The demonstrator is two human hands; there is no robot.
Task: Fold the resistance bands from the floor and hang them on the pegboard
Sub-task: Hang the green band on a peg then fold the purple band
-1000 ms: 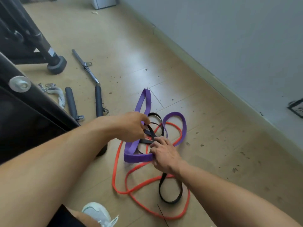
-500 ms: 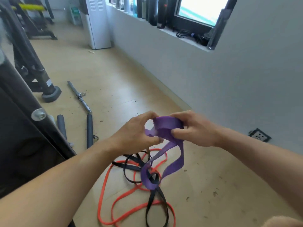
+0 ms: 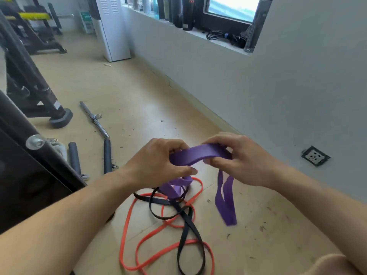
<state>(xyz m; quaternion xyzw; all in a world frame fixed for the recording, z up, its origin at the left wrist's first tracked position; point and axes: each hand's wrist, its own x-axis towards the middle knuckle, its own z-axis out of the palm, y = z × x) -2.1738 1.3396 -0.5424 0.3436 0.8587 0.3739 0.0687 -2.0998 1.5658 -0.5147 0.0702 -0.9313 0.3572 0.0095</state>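
Observation:
A wide purple resistance band (image 3: 200, 155) is stretched flat between my two hands above the floor. My left hand (image 3: 158, 162) grips its left end, and my right hand (image 3: 240, 159) pinches its right end. One purple loop hangs down below my right hand, another droops below my left hand onto the pile. An orange band (image 3: 131, 221) and a black band (image 3: 186, 217) lie tangled on the wooden floor beneath. No pegboard is in view.
A metal bar (image 3: 94, 120) with dark grips lies on the floor at the left, beside a black machine frame (image 3: 23, 167). A grey wall (image 3: 258, 92) with a floor socket plate (image 3: 315, 156) runs along the right. A white cabinet (image 3: 113, 30) stands at the back.
The purple band came up off the floor pile in both hands. My hands have since drawn apart, pulling a span of it flat between them, with loops dangling.

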